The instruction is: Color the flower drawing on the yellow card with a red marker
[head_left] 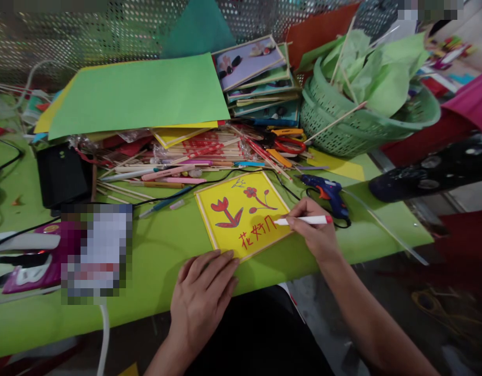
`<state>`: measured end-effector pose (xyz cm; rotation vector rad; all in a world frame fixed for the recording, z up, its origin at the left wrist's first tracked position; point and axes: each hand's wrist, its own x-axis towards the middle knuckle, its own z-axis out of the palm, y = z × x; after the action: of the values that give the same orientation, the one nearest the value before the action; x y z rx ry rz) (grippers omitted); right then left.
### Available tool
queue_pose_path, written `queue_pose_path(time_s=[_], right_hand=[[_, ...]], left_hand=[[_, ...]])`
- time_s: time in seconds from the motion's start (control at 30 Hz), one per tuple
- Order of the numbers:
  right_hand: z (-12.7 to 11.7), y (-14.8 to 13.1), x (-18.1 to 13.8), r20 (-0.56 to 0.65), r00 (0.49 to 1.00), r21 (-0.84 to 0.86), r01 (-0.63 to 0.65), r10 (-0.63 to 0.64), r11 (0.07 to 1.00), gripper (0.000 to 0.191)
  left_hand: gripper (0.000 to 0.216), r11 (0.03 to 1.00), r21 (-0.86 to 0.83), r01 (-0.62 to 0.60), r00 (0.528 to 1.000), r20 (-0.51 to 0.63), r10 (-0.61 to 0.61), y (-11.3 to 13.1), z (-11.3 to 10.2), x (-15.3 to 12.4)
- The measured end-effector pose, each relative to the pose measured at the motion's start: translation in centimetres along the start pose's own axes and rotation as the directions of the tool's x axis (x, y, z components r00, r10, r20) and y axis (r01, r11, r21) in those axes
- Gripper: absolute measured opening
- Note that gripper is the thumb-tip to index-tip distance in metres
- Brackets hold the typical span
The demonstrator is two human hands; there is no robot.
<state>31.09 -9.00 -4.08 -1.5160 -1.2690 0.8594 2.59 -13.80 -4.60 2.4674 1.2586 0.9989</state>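
Note:
A yellow card (241,214) framed with wooden sticks lies on the green table (154,250). It bears red flower drawings and red written characters. My right hand (315,230) is closed on a white marker with a red cap (303,220), its tip touching the card beside the characters. My left hand (203,292) lies flat with fingers stretched out, pressing on the card's near edge.
A blue glue gun (329,192) lies just right of the card. Behind it are scissors (287,143), pens and wooden sticks (166,175), green paper sheets (139,96), stacked framed pictures (260,78), a green basket (362,112) and a black box (62,175).

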Motion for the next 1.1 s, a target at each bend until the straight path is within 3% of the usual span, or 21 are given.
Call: queue_pose_path(time_s=[0.4, 0.5, 0.73, 1.1], right_hand=[[0.6, -1.3, 0.0, 0.022, 1.000, -0.107, 0.024, -0.022, 0.994, 0.017], [0.5, -1.0, 0.0, -0.002, 0.999, -0.095, 0.035, -0.035, 0.995, 0.016], [0.3, -0.7, -0.3, 0.075, 0.997, -0.061, 0.007, -0.003, 0.998, 0.017], [-0.2, -0.5, 0.5, -0.119, 0.990, -0.097, 0.063, -0.074, 0.993, 0.015]], left_hand=[[0.023, 1.000, 0.009, 0.001, 1.000, -0.005, -0.001, -0.1, 0.1, -0.2], [0.023, 1.000, 0.004, 0.003, 1.000, -0.001, -0.003, -0.1, 0.1, -0.1], [0.022, 1.000, 0.005, -0.005, 1.000, -0.004, 0.005, -0.1, 0.1, -0.1], [0.024, 1.000, 0.015, -0.003, 1.000, 0.003, 0.003, -0.2, 0.0, -0.1]])
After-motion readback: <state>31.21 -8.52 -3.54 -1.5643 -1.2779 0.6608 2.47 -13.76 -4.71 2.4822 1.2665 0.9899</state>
